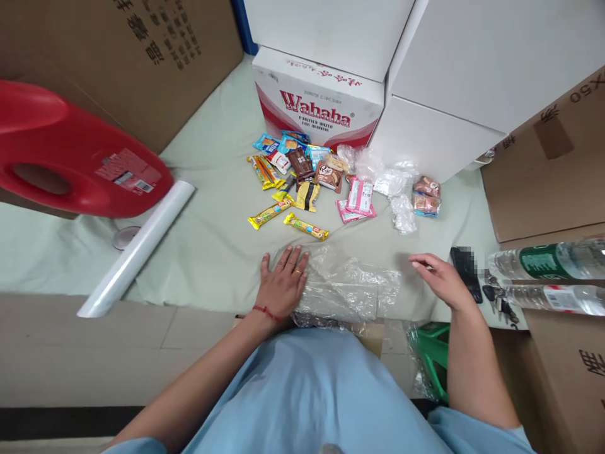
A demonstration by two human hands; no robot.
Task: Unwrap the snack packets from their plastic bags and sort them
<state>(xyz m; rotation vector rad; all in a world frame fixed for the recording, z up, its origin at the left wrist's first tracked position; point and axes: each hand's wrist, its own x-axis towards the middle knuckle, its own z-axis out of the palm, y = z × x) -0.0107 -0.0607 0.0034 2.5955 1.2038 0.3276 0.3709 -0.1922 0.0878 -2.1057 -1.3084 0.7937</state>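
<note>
My left hand (283, 284) lies flat with its fingers spread, pressing on the left part of a clear plastic bag (345, 290). The bag is crumpled and spreads over the cloth's front edge, close to my body. To the right of the bag, my right hand (439, 277) is over the cloth. Its fingers are stretched out loosely, the thumb a little apart from them, and nothing shows between them. Just beyond the bag lie two yellow snack bars (306, 227). Behind those is a pile of wrapped snacks (302, 165), with pink packets (360, 197) on its right.
Crumpled clear wrappers (401, 189) and brown packets (426, 195) lie at the right. A white roll (137, 249) and red jug (85, 151) are left. A Wahaba box (321, 101) stands behind. Water bottles (553, 260), keys (501, 302) and a black phone (466, 271) are right.
</note>
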